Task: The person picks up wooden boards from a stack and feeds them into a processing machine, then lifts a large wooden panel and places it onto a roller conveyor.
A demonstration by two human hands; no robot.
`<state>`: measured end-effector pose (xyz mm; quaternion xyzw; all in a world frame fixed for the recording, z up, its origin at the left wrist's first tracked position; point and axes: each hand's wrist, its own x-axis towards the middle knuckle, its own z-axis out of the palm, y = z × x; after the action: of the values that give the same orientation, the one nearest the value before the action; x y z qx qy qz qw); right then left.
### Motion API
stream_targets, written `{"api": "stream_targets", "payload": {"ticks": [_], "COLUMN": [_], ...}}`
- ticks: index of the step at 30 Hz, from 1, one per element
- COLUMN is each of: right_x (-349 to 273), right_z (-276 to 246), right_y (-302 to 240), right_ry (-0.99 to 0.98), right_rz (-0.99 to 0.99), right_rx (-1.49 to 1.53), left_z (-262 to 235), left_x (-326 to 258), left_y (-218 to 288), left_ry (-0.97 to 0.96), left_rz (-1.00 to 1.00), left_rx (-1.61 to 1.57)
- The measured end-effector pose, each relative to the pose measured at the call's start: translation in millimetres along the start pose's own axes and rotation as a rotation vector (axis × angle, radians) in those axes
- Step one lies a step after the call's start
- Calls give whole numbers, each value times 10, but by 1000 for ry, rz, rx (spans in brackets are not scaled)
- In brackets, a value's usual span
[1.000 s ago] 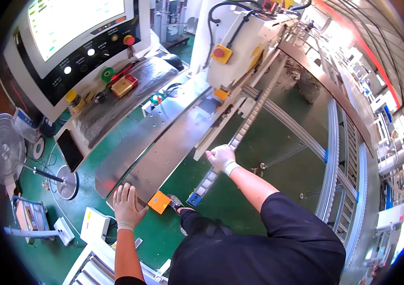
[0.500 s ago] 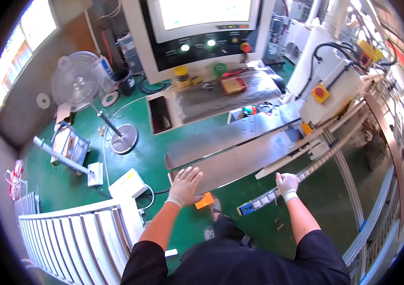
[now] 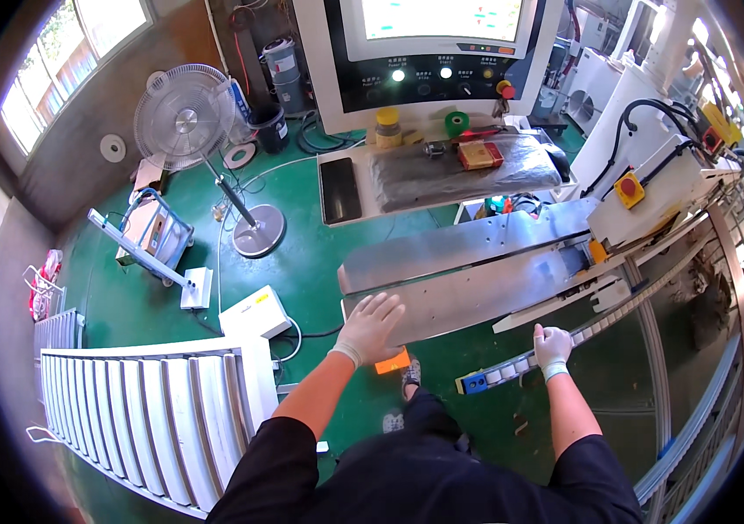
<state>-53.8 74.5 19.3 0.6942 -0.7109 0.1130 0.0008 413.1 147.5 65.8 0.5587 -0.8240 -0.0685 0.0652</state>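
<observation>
My left hand (image 3: 370, 330), in a pale glove, lies flat with its fingers stretched out at the near left end of a flat metal plate (image 3: 468, 301). A second metal plate (image 3: 468, 243) runs alongside, just beyond it. To the right, my gloved right hand (image 3: 553, 347) is closed, thumb up, around a narrow roller rail (image 3: 595, 332). This rail slants away toward the machine and has a blue end piece (image 3: 474, 383). My curled fingers hide the part of the rail beneath them.
A control cabinet with a lit screen (image 3: 442, 17) stands ahead, above a shelf holding a phone-like black slab (image 3: 340, 190) and a red box (image 3: 480, 155). A roller conveyor (image 3: 158, 349) is at left, near a standing fan (image 3: 184, 122). An orange block (image 3: 393, 361) lies by my foot.
The view has swung slightly, so the surroundings sit further right and the far items higher. Both hands keep their places against the plate and the rail.
</observation>
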Motion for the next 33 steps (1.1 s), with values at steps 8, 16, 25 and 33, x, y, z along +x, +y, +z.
{"api": "stream_targets", "payload": {"ticks": [8,16,25,33], "right_x": [-5,4,-30,18], "right_z": [-39,33,-82,-189], "right_y": [-22,-38,-46,-78], "right_ry": [6,-12,-80,-71], "right_rz": [-21,-16,32,-17], "right_rx": [22,-2,-83,69], "left_z": [4,10,23,155], "left_x": [10,-26,145,88], "left_y": [11,-19,43,98], "left_ry": [-14,1,22,64], "left_rz": [-10,-18,29,-31], "left_rx": [-1,1,-14,-16]}}
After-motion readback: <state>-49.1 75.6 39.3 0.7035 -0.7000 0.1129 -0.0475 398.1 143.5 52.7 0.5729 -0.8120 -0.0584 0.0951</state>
